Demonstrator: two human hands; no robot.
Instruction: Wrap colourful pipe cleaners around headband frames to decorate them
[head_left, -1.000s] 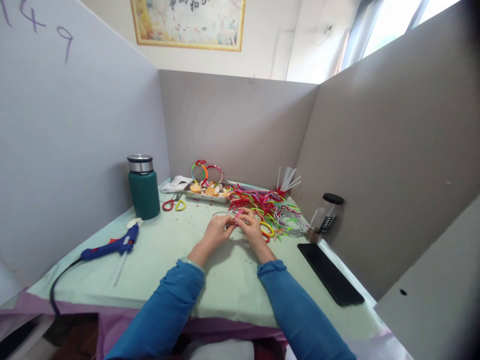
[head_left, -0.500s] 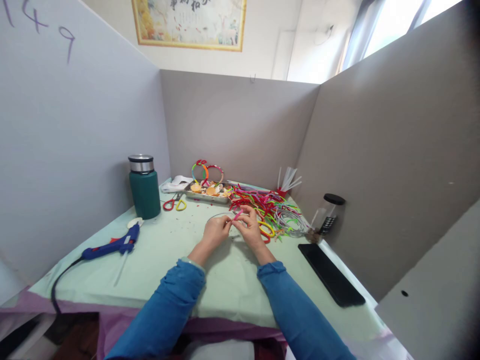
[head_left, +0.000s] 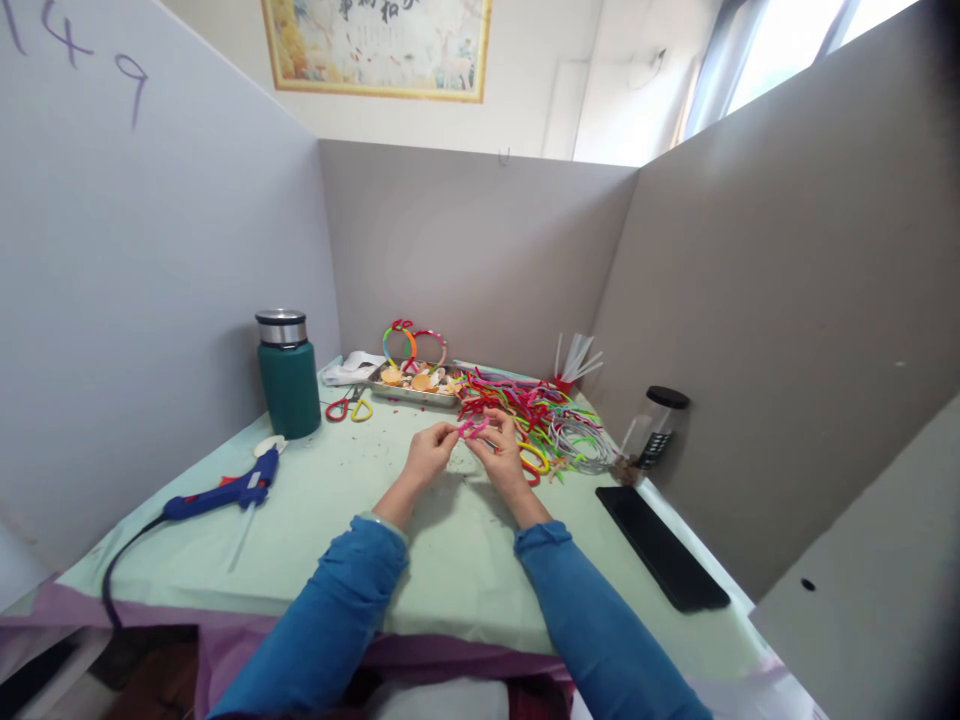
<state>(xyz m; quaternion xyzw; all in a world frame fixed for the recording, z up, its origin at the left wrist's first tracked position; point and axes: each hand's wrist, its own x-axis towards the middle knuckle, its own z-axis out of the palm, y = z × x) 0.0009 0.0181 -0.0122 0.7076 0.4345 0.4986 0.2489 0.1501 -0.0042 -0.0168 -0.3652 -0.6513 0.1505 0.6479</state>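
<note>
Between my two hands a small bent pink pipe cleaner [head_left: 472, 429] is held up above the table. My left hand [head_left: 429, 455] pinches its left end between thumb and fingertips. At its right end my right hand [head_left: 501, 455] is closed on it, with the thumb below and the fingers above. Just right of my right hand lie yellow and red rings [head_left: 534, 460], partly hidden by the hand. A heap of coloured pipe cleaners [head_left: 525, 400] spreads out behind my hands.
A metal tray [head_left: 416, 395] of small pieces stands at the back, near red-and-yellow-handled scissors [head_left: 349, 410]. On the left are a green thermos [head_left: 289, 385] and a blue glue gun [head_left: 232, 492]. A black phone-like slab [head_left: 661, 550] and a clear jar [head_left: 654, 435] sit at right.
My hands have drawn slightly apart, and more of the bent pink pipe cleaner shows between them. The thin wire-like line seen by my left hand no longer shows.
</note>
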